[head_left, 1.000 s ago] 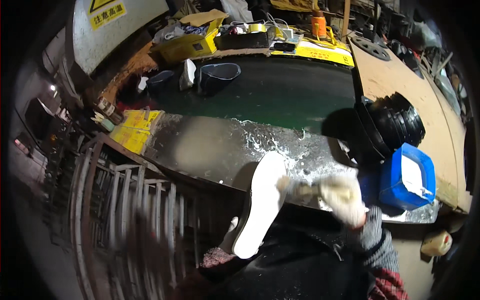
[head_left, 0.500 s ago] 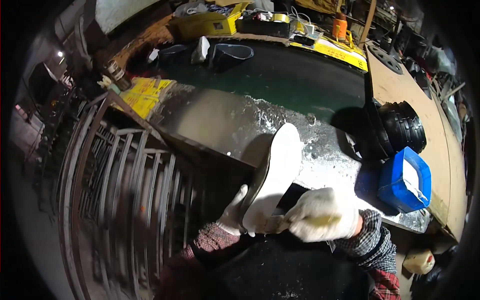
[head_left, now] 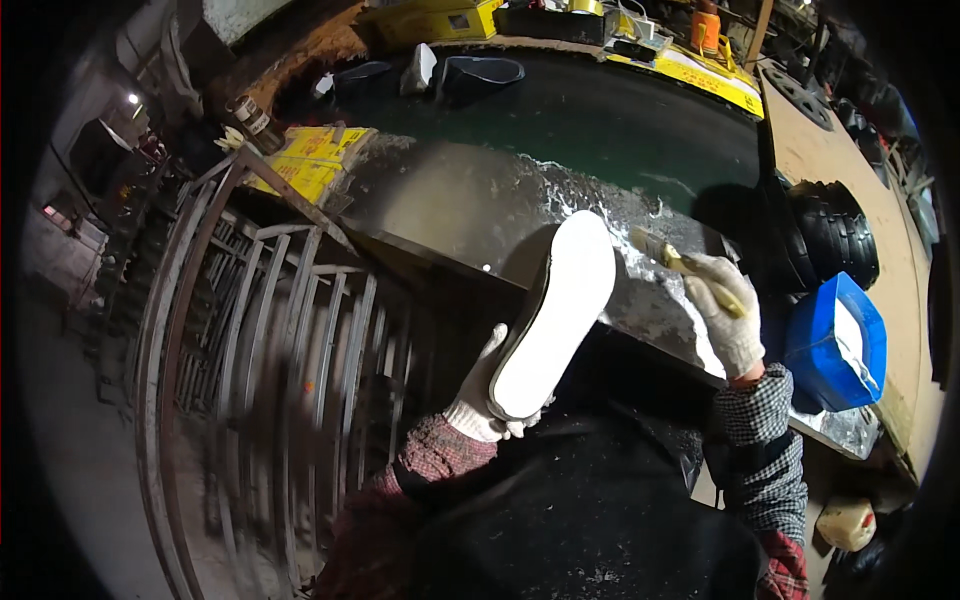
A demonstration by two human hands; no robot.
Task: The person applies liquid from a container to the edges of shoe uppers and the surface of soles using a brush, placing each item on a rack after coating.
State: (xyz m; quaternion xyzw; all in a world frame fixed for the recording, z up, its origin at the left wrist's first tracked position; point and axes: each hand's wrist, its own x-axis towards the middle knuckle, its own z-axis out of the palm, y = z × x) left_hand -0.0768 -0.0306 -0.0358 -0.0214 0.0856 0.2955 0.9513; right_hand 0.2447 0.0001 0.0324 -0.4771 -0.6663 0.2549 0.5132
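Observation:
My left hand (head_left: 478,400), in a pale work glove, grips a shoe sole (head_left: 560,310) by its heel end from the left and beneath. Its broad face, turned up toward me, is smooth and white; a thin darker edge shows along the left side. My right hand (head_left: 728,310), gloved too, is closed around the handle of a flat brush (head_left: 654,246). The bristles point left, over the white-smeared bench edge and apart from the sole. Most of my left fingers are hidden behind the sole.
On the right, a blue tub (head_left: 812,345) with white stuff inside stands near a stack of black ribbed pieces (head_left: 835,235). A metal rack (head_left: 155,400) rises at left. Across the dark bench (head_left: 450,195) lie yellow card (head_left: 310,160) and dark curved pieces (head_left: 480,75).
My right hand and brush have moved from the sole's heel end up and right over the bench. The sole's white face now shows whole and more evenly white. The view has shifted slightly.

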